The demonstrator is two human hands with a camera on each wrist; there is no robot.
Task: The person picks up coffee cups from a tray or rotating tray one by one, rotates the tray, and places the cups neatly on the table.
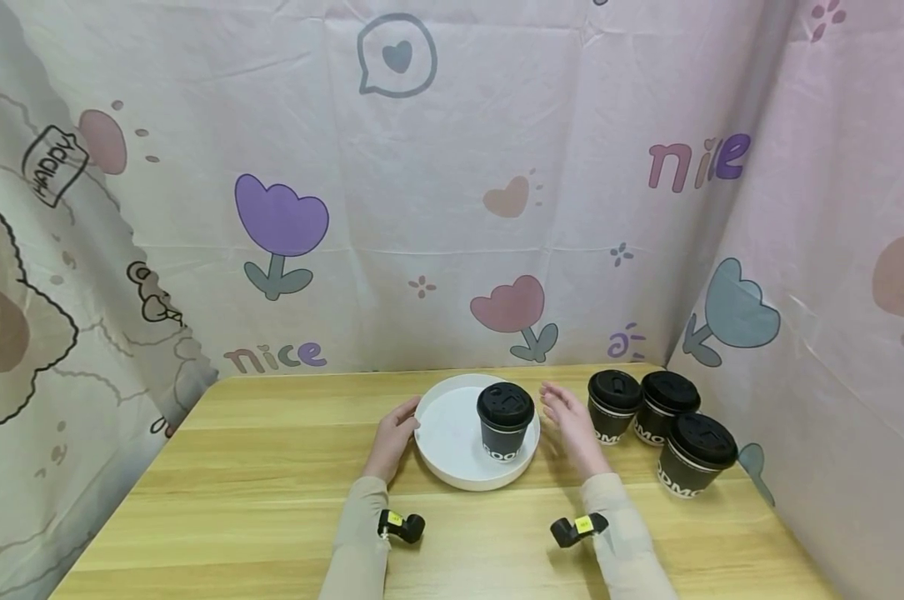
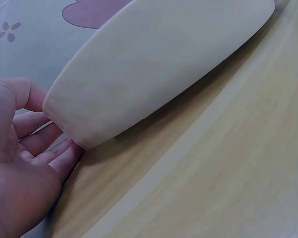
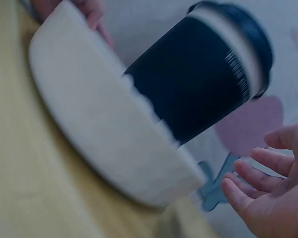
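Note:
A round white tray (image 1: 446, 433) with a raised rim lies on the wooden table. On its right half stands a black paper coffee cup (image 1: 503, 439) with a black lid, upright, white lettering low on its side. My left hand (image 1: 393, 440) grips the tray's left edge; in the left wrist view one digit bends over the rim and the other fingers (image 2: 42, 139) lie against the outer wall and lower edge. Beyond the tray's right edge, my right hand (image 1: 573, 423) is held apart from tray and cup, its fingers (image 3: 258, 173) loosely bent and holding nothing.
Three more lidded black cups stand close together to the right of my right hand: a back-left cup (image 1: 611, 408), a back-right cup (image 1: 657, 417) and a front cup (image 1: 687, 467). A printed curtain (image 1: 392, 308) hangs behind the table (image 1: 272, 500) and along its sides.

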